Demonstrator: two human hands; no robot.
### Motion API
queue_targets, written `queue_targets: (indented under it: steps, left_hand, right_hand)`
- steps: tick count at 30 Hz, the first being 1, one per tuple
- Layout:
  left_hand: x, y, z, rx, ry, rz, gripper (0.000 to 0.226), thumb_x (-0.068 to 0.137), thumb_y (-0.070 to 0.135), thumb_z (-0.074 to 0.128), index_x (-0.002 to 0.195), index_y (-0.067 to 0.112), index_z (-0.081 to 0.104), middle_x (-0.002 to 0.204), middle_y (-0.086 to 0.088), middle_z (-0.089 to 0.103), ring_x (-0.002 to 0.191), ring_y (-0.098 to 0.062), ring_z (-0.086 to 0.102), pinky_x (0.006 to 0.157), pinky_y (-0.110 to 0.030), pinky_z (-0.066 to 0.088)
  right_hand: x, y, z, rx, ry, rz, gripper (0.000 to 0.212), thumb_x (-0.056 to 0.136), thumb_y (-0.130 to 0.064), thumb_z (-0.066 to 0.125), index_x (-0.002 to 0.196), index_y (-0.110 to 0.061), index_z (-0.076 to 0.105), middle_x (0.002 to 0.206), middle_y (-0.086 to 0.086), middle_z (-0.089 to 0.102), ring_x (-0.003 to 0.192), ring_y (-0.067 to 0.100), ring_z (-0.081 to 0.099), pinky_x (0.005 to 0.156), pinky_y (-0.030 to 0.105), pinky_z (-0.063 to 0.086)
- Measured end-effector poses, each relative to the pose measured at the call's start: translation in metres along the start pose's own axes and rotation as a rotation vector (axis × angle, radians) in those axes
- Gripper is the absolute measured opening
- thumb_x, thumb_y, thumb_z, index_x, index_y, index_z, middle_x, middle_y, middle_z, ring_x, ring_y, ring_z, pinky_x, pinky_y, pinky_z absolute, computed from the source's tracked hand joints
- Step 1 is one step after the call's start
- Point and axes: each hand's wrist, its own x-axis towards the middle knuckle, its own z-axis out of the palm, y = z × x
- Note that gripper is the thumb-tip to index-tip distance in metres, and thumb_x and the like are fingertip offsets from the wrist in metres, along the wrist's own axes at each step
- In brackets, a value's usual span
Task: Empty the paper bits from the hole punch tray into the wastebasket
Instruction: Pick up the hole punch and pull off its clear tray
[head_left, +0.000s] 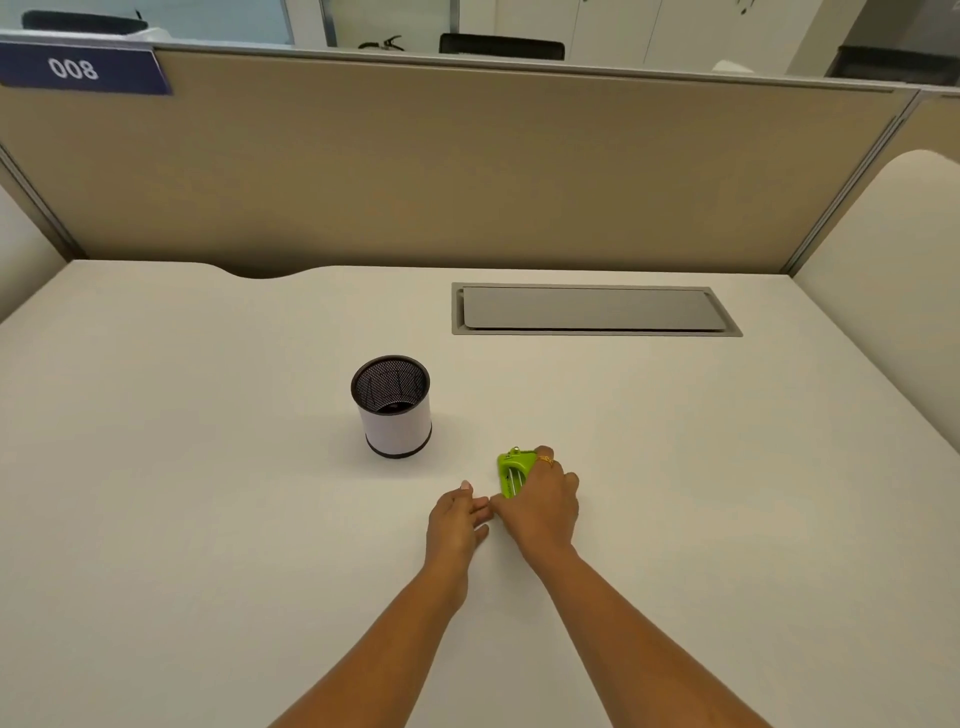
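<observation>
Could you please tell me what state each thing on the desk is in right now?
Hole punch: on the desk, under the right hand.
Right hand: closed over the punch.
Left hand: open, empty, fingertips by the punch.
Wastebasket: upright, apart from the punch; contents unclear.
Cable hatch: lid shut.

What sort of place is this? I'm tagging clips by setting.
Most likely an office cubicle: a beige partition with a numbered sign, a white desk with a cable hatch.
</observation>
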Motion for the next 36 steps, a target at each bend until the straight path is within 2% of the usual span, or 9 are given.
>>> queue_targets:
  steps: [4,8,11,15,18,21,25,30,36]
  left_hand:
    - [-0.006,0.002,0.002,-0.03,-0.024,-0.042,0.024,0.099,0.02,0.035,0.088,0.008,0.052,0.087,-0.009,0.06,0.077,-0.014,0.059,0.068,-0.02,0.048]
    - [-0.018,0.006,0.003,-0.097,-0.091,-0.103,0.025,0.098,0.014,0.037,0.113,0.006,0.055,0.084,-0.009,0.063,0.08,-0.017,0.06,0.07,-0.022,0.05]
    - [-0.029,0.011,0.002,-0.128,-0.121,-0.124,0.035,0.1,0.022,0.033,0.101,0.002,0.061,0.081,-0.012,0.065,0.077,-0.019,0.061,0.071,-0.026,0.051]
    - [-0.043,0.015,-0.006,-0.128,-0.141,-0.107,0.038,0.099,0.028,0.034,0.087,0.009,0.065,0.065,-0.008,0.07,0.072,-0.019,0.063,0.067,-0.028,0.052]
    - [-0.053,0.015,-0.016,-0.118,-0.16,-0.104,0.039,0.1,0.029,0.033,0.086,0.009,0.063,0.053,-0.004,0.07,0.054,-0.014,0.067,0.062,-0.028,0.052]
    - [-0.063,0.014,-0.023,-0.111,-0.172,-0.107,0.038,0.099,0.028,0.034,0.084,0.008,0.063,0.053,-0.005,0.07,0.048,-0.012,0.067,0.053,-0.026,0.054]
    - [-0.072,0.013,-0.025,-0.117,-0.177,-0.093,0.036,0.098,0.029,0.038,0.085,0.009,0.065,0.055,-0.007,0.069,0.059,-0.018,0.064,0.051,-0.024,0.055]
    - [-0.08,0.019,-0.023,-0.095,-0.2,-0.063,0.037,0.097,0.032,0.038,0.084,0.01,0.065,0.055,-0.005,0.071,0.044,-0.011,0.065,0.046,-0.021,0.053]
    - [-0.079,0.025,-0.024,-0.051,-0.179,-0.034,0.034,0.096,0.032,0.044,0.083,0.009,0.067,0.06,-0.004,0.073,0.05,-0.012,0.068,0.049,-0.022,0.055]
  right_hand:
    - [-0.006,0.002,-0.002,0.081,-0.034,0.011,0.07,0.065,-0.031,0.073,0.122,-0.011,0.038,0.114,0.008,0.057,0.11,0.029,0.044,0.086,0.041,0.046]
    - [-0.018,0.002,-0.009,0.17,-0.064,-0.015,0.069,0.064,-0.029,0.072,0.122,-0.014,0.039,0.112,0.008,0.06,0.11,0.028,0.047,0.087,0.041,0.047]
    - [-0.032,0.0,-0.017,0.215,-0.069,-0.064,0.07,0.062,-0.03,0.074,0.122,-0.016,0.041,0.107,0.007,0.062,0.106,0.027,0.052,0.08,0.036,0.05]
    - [-0.055,-0.002,-0.03,0.238,-0.064,-0.171,0.066,0.063,-0.032,0.073,0.121,-0.02,0.043,0.106,0.002,0.062,0.104,0.024,0.053,0.079,0.032,0.05]
    - [-0.072,0.001,-0.04,0.186,-0.065,-0.253,0.066,0.069,-0.036,0.071,0.126,-0.023,0.04,0.117,-0.002,0.057,0.108,0.019,0.05,0.08,0.027,0.044]
    - [-0.088,0.003,-0.046,0.17,-0.041,-0.295,0.062,0.072,-0.041,0.068,0.126,-0.027,0.039,0.121,-0.006,0.055,0.108,0.017,0.053,0.081,0.025,0.044]
    - [-0.105,0.003,-0.053,0.211,-0.025,-0.329,0.063,0.073,-0.04,0.068,0.127,-0.031,0.036,0.122,-0.009,0.049,0.106,0.014,0.056,0.079,0.022,0.045]
    - [-0.112,0.004,-0.058,0.249,0.0,-0.367,0.064,0.074,-0.032,0.069,0.128,-0.029,0.035,0.125,-0.008,0.045,0.107,0.011,0.053,0.084,0.023,0.047]
    - [-0.116,0.005,-0.058,0.266,0.0,-0.373,0.066,0.072,-0.031,0.07,0.129,-0.027,0.035,0.125,-0.008,0.045,0.108,0.011,0.052,0.085,0.022,0.047]
